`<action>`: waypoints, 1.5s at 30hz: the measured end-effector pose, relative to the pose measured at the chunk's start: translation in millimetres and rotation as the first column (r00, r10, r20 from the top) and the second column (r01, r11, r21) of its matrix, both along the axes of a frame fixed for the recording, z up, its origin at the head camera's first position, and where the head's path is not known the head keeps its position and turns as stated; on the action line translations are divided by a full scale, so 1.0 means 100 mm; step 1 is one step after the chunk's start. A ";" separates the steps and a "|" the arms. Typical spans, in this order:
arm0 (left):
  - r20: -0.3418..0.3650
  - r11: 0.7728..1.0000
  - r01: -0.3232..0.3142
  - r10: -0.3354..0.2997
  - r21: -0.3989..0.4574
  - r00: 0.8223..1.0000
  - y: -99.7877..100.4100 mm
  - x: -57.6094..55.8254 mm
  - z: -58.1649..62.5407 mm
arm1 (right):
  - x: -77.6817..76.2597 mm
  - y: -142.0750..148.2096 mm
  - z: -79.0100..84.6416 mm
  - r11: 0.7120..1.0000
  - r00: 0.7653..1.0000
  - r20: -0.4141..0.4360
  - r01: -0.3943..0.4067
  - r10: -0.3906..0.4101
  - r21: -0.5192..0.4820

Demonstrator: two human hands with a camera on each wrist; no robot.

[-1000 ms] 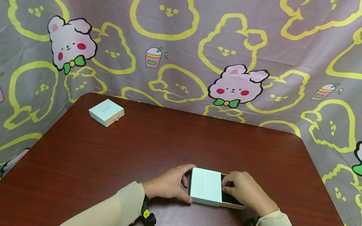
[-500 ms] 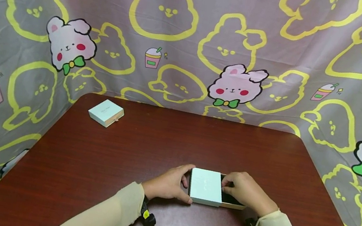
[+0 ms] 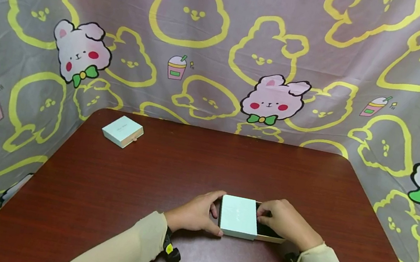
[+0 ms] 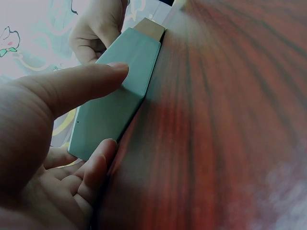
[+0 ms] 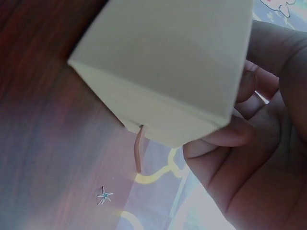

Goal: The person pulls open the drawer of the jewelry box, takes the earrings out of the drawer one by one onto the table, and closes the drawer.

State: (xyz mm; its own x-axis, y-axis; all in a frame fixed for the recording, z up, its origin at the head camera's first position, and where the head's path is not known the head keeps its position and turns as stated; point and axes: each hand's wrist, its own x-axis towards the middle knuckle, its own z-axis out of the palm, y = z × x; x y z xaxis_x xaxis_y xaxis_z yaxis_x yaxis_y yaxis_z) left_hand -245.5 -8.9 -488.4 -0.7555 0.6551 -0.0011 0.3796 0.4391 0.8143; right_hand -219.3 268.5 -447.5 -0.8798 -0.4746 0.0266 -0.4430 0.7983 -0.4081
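A pale mint-green drawer box (image 3: 239, 217) lies on the table with its tray (image 3: 270, 239) slid partly out to the right. The tray has tan sides and a dark inside. My left hand (image 3: 196, 211) holds the left end of the sleeve, thumb along the near side and fingers toward the far side. In the left wrist view the thumb (image 4: 91, 86) lies flat on the sleeve's side. My right hand (image 3: 284, 220) reaches into the tray with bent fingers beside the sleeve's edge; I cannot tell whether they pinch anything. A brown pull ribbon (image 5: 139, 148) hangs from the tray's end.
A second mint-green drawer box (image 3: 123, 130), pushed shut, sits at the table's back left corner. A small star-shaped piece (image 5: 104, 195) shows beyond the tray in the right wrist view. Patterned cloth (image 3: 208, 66) stands around the brown table (image 3: 188, 160).
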 end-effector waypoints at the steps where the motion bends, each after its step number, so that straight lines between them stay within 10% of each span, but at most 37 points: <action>1: 0.001 1.000 -0.001 0.001 0.002 1.000 0.00 0.00 0.00 | 0.00 0.00 0.00 1.000 1.000 -0.004 -0.006 0.006 0.001; 45: 0.008 1.000 0.011 -0.011 0.004 1.000 -0.01 -0.01 -0.01 | -0.04 -0.01 0.07 0.995 0.995 0.032 -0.097 0.096 0.018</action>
